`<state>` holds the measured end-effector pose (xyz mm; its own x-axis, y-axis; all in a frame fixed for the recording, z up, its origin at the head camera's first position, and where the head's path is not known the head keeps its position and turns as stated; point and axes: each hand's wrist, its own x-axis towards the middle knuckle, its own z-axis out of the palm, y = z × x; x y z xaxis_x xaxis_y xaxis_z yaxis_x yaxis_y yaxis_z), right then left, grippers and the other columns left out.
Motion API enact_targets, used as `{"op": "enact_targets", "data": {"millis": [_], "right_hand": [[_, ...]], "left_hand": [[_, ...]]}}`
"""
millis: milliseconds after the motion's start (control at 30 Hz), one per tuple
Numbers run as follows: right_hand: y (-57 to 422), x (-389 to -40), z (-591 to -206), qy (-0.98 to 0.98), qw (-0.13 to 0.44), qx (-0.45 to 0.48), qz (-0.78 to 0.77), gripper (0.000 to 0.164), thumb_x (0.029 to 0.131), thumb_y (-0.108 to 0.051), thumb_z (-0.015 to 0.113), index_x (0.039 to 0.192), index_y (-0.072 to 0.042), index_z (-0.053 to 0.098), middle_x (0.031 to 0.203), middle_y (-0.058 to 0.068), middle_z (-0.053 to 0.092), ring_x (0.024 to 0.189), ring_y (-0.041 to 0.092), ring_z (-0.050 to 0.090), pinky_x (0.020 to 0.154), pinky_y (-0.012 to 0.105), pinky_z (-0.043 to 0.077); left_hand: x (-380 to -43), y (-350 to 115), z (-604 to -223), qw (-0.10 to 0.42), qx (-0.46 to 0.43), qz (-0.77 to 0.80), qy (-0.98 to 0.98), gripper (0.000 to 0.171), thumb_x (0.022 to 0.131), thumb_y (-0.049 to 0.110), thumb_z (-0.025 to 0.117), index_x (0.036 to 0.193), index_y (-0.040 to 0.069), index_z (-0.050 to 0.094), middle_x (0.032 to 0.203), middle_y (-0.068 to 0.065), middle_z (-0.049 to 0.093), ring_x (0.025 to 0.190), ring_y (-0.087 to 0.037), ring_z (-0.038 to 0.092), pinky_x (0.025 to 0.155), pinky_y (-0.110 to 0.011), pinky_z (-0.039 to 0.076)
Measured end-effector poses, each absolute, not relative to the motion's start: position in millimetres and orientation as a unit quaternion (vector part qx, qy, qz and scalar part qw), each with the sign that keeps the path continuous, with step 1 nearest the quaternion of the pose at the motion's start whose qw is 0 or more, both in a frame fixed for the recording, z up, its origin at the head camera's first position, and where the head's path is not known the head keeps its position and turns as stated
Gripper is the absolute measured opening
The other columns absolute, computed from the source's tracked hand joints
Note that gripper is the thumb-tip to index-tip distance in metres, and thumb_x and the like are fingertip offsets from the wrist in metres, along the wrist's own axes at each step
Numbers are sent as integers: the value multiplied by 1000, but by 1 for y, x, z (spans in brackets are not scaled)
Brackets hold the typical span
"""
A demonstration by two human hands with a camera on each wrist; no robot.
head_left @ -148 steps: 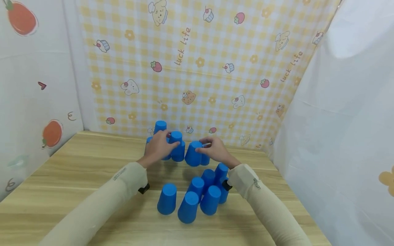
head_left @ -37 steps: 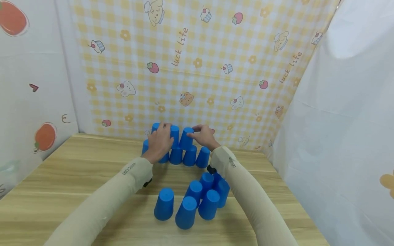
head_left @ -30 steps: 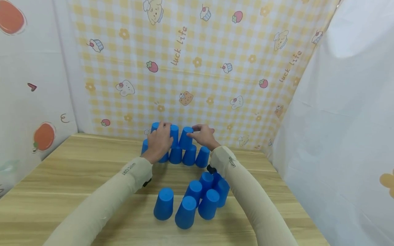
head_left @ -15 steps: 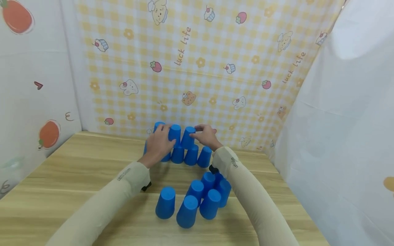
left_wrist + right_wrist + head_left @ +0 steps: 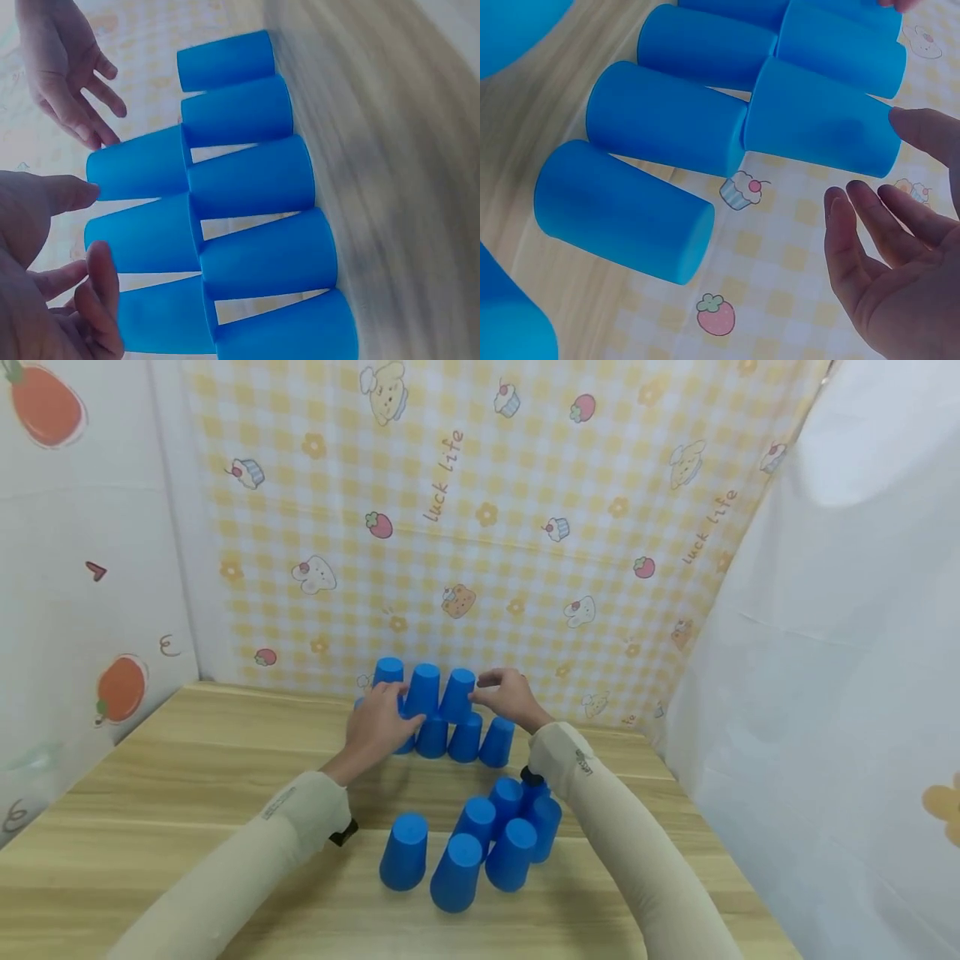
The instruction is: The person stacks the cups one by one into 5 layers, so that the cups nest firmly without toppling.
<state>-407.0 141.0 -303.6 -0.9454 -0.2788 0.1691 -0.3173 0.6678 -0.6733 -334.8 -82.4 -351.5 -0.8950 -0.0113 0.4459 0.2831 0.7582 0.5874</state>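
Wood-grain tabletop (image 5: 247, 727), pale tan, streaked left to right. Behind far edge, yellow-and-white gingham sheet (image 5: 525, 468) printed with cupcakes, strawberries, flowers, animals, "luck life". To left, white sheet with orange-red fruit prints (image 5: 60, 568); to right, creased white sheet (image 5: 840, 652), mostly plain, orange-yellow flower print (image 5: 943, 806) toward near end. At far middle of tabletop, close to gingham: inverted blue tapered cups in two tiers. Lower tier (image 5: 251, 180), five in view, in a left-to-right row; upper tier (image 5: 422, 689), three, straddling joints between cups below. Left hand (image 5: 375, 722) at upper tier, grip released, thumb and fingers loosely bent to either side of middle cup; touching or apart, cannot tell. Right hand (image 5: 510, 697) just right of upper tier, likewise released, fingers spread, thumb at narrow end of rightmost upper cup (image 5: 458, 697). Nearer, around centre and slightly right: seven more inverted blue cups (image 5: 456, 872), loosely clustered, farthest partly hidden by right wrist. Cream sleeves (image 5: 232, 860) on both forearms, dark band (image 5: 344, 833) at each wrist.
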Motion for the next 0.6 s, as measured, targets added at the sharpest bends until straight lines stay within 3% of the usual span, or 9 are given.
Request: {"op": "enact_targets", "data": {"millis": [400,600], "right_hand": [[150,-400,-309,-909,27,181,374,40,93,-20,71,125,3,62,120,14,67,115,31,62,95,45,53],[159,-395,-310,-911,23,195,363,40,91,-26,73,121,0,66,115,11,68,112,29,63,93,43,54]], "left_hand": [[-300,-90,-363,106,-110,-403,-902,54,91,33,72,133,2,57,133,-19,60,124,-39,55,95,-56,50],[-290,-93,-367,68,-124,-436,-889,54,92,34,72,133,3,57,133,-17,60,126,-41,53,97,-59,47]]}}
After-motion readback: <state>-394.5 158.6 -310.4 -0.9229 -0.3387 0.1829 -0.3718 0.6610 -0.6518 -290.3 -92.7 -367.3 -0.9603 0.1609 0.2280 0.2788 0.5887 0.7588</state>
